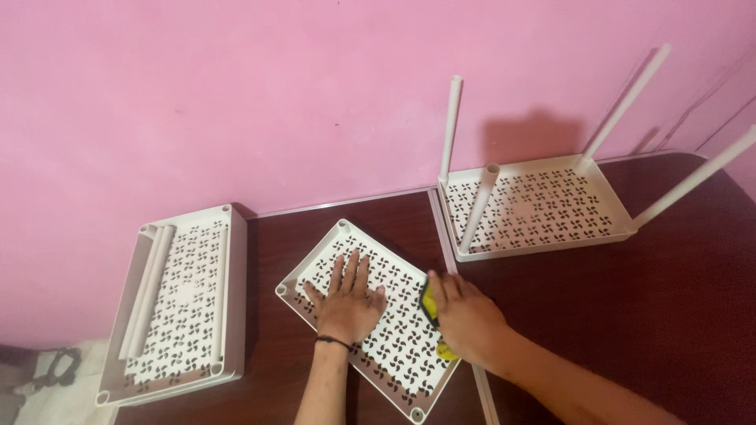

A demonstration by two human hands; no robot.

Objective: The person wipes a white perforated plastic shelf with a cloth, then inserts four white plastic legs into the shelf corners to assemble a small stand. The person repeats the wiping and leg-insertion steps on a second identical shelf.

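Left hand [348, 303] lies flat and released on the perforated white tray [370, 315] on the dark counter [630, 315], right hand [465, 319] clenched on a yellow cloth [429, 307] at its edge; hard wiping might skid the tray.

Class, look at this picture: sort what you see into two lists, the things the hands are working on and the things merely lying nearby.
In use:
- left hand, pressed flat on the middle perforated white tray
- right hand, holding a yellow cloth against that tray

Lying about:
- left tray with loose white tubes in it
- right tray with four upright tubes
- dark wooden table
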